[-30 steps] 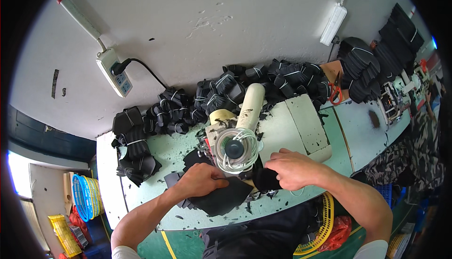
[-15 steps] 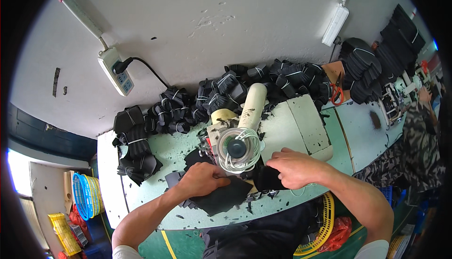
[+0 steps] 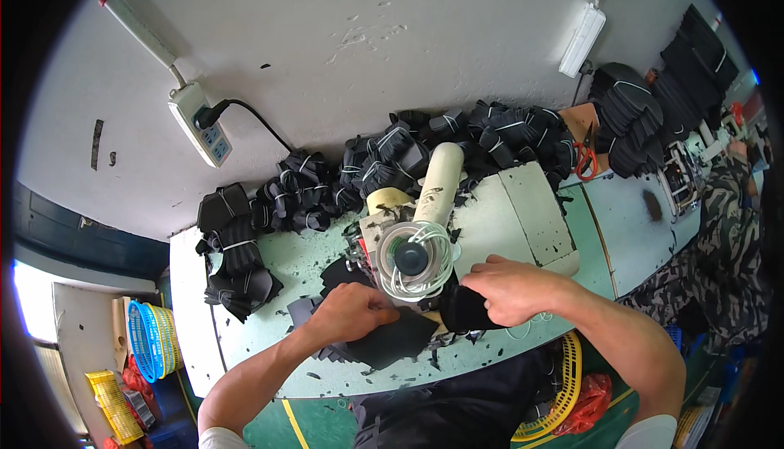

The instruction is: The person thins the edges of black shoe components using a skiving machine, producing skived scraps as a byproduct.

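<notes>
My left hand (image 3: 357, 312), its fingers curled, grips the edge of a flat black piece (image 3: 396, 341) near the table's front edge. More dark pieces (image 3: 304, 310) lie beneath and beside that wrist. To the right of the machine head, my right hand (image 3: 508, 291) is closed on another black piece (image 3: 469, 308), thumb and fingertips together at its upper edge. Between my hands stands a cream table machine (image 3: 441, 183), with a round dark knob (image 3: 410, 259) and a coil of white cord (image 3: 445, 265) around it. The machine's working point is hidden under the coil.
Tied black bundles (image 3: 392, 151) line the wall behind the machine; another stack (image 3: 241, 245) sits at left. Orange-handled scissors (image 3: 585, 161) rest at the back right. Black scraps litter the table. A yellow basket (image 3: 576, 375) stands below. A person in camouflage clothing (image 3: 719, 236) sits at right.
Both hands hold nearly the same place and grip. The black piece under my left hand looks very slightly shifted. At far right, the other person's arm has moved a little.
</notes>
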Available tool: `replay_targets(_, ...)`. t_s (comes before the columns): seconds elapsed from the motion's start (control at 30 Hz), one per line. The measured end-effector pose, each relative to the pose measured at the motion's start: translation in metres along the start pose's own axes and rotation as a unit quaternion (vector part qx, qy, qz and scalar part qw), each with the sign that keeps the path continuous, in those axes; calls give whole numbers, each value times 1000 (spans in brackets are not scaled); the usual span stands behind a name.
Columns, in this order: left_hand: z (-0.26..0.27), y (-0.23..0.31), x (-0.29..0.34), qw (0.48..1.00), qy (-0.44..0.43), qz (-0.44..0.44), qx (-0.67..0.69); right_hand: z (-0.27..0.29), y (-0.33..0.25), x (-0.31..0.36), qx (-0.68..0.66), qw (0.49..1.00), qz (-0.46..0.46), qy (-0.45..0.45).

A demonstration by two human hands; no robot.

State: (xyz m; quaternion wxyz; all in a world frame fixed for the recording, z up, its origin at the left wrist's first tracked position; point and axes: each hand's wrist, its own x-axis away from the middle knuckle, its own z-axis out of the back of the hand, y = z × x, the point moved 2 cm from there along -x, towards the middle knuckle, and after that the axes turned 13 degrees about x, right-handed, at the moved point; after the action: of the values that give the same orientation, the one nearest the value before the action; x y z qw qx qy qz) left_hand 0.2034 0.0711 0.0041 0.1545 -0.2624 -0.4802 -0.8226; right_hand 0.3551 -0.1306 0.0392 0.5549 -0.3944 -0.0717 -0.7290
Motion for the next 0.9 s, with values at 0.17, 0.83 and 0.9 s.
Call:
replay_targets(0.17, -20, -5, -27, 985, 87, -116, -99, 11, 0, 2, -16, 996, 83, 14)
replay_targets(0.83, -29, -7, -29, 961, 183, -189, -83, 6, -9, -7, -40, 996, 79, 14)
replay_targets(0.9, -22, -8, -24, 990, 112, -82, 16, 3, -10, -13, -29, 998, 54, 15)
